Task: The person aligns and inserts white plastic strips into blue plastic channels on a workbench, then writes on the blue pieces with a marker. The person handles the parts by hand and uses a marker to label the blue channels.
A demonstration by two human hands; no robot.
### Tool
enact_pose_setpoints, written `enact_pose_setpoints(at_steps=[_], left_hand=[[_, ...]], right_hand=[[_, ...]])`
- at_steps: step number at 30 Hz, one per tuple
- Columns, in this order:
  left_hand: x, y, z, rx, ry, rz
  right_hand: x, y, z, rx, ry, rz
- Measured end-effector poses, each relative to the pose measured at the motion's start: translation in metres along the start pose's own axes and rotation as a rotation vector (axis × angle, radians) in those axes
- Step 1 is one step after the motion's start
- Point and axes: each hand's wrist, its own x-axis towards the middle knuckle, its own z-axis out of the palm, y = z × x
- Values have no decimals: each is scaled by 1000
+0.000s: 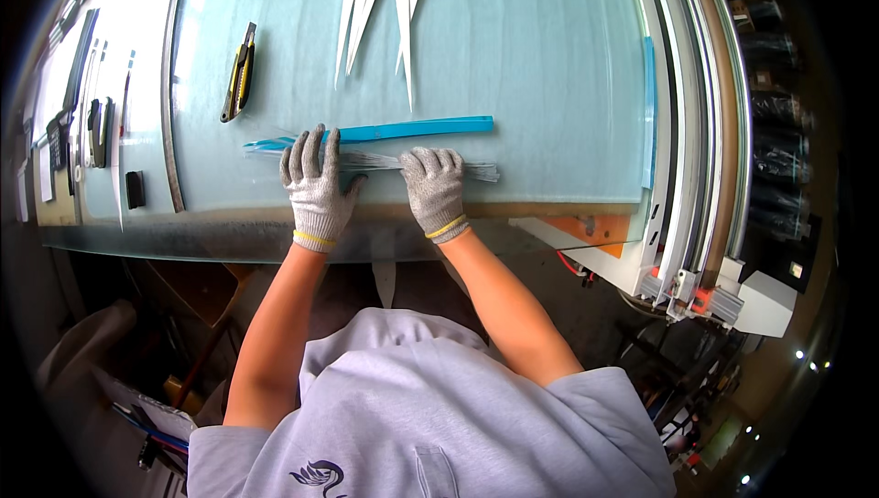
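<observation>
Both my hands wear grey knitted gloves with yellow cuff bands. My right hand (pixel 432 183) is closed over a bundle of thin, clear-greyish strips (pixel 480 171), whose end sticks out on its right. Flat across the left part of the same bundle lies my left hand (pixel 316 185), its fingers stretched and pointing away from me. Its fingertips reach the left part of some bright blue strips (pixel 421 127), which lie just beyond the clear bundle. What is under the left palm is hidden.
The glass-topped table (pixel 549 86) carries a yellow-and-black utility knife (pixel 240 77) on the left and several long white pointed strips (pixel 366 4) at the far side. A dark metal bar (pixel 170 86) and more tools lie farther left. White rails (pixel 696 132) border the right edge.
</observation>
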Motion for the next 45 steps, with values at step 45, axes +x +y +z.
enact_pose_setpoints(at_steps=[45], left_hand=[[-3,33,-2,114,-202,213]], right_hand=[[-31,41,-37,104,58,308]])
